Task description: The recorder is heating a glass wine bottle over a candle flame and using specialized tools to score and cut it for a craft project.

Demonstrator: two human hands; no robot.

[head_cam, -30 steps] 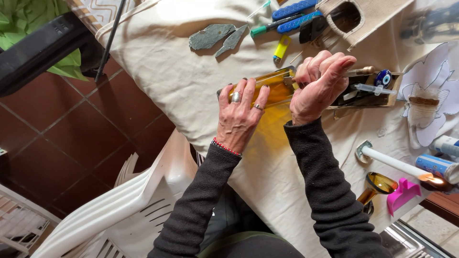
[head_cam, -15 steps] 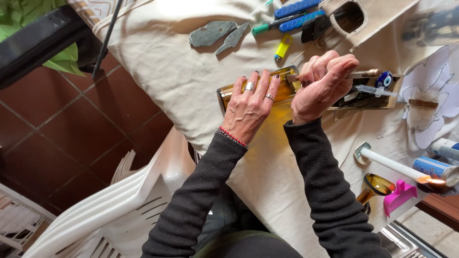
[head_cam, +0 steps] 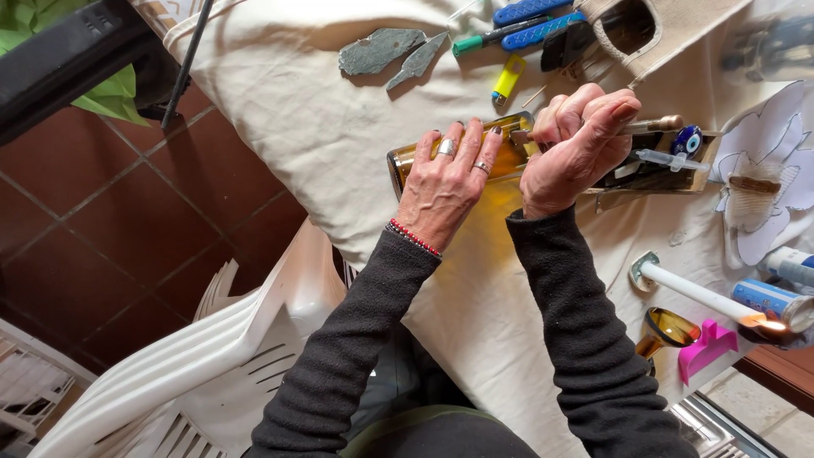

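- Amber glass is what we work on: a bottle (head_cam: 475, 165) lies on its side on the cloth-covered desk (head_cam: 280, 119), near the middle of its width, base toward the left edge.
- Our left hand (head_cam: 441, 182) lies flat over the bottle with fingers spread, pressing it down rather than closing round it.
- Our right hand (head_cam: 577, 144) is curled shut on a thin metal tool (head_cam: 649, 125), whose tip meets the bottle; we cannot tell exactly where the tip touches, since the fingers hide it.
- We judge the bottle could roll under the flat palm, because soft cloth gives little hold, and the tool tip would then skid across the glass toward the left fingers.
- Pressing too hard with the tool may crack the glass under the palm.
- A lit candle (head_cam: 704, 297) burns toward the near right corner, close to a spray can (head_cam: 767, 298) and an amber glass piece (head_cam: 670, 329); a sleeve swung back could sweep into the flame.
- Grey slate shards (head_cam: 386, 53) and blue-handled tools (head_cam: 530, 21) lie by the far edge, well apart from both hands, so they pose little trouble.
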